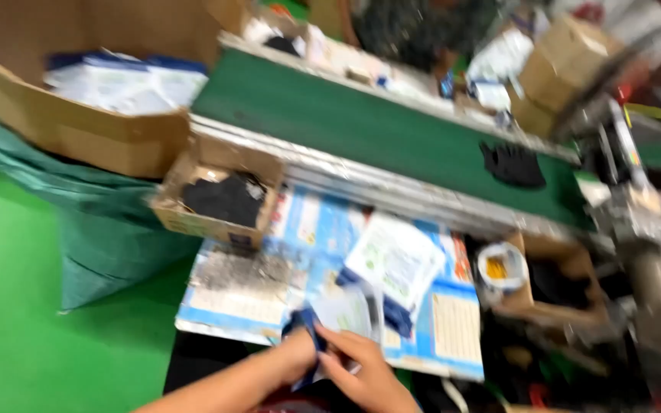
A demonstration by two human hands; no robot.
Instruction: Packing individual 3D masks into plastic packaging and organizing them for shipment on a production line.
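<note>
My left hand (288,358) and my right hand (361,369) meet at the bottom centre, both gripping a flat white and blue packet (340,317) by its near end. The packet lies over a blue and white printed board (453,329). A second white packet (395,258) rests on that board just beyond my hands. The frame is blurred, so finger detail is unclear.
A green conveyor belt (346,122) runs diagonally behind, carrying a black item (512,164). A small cardboard box (219,200) holds black items at its near edge. A large box (78,115) with packets stands upper left. A tape roll (501,268) sits right. Green floor (17,336) lies left.
</note>
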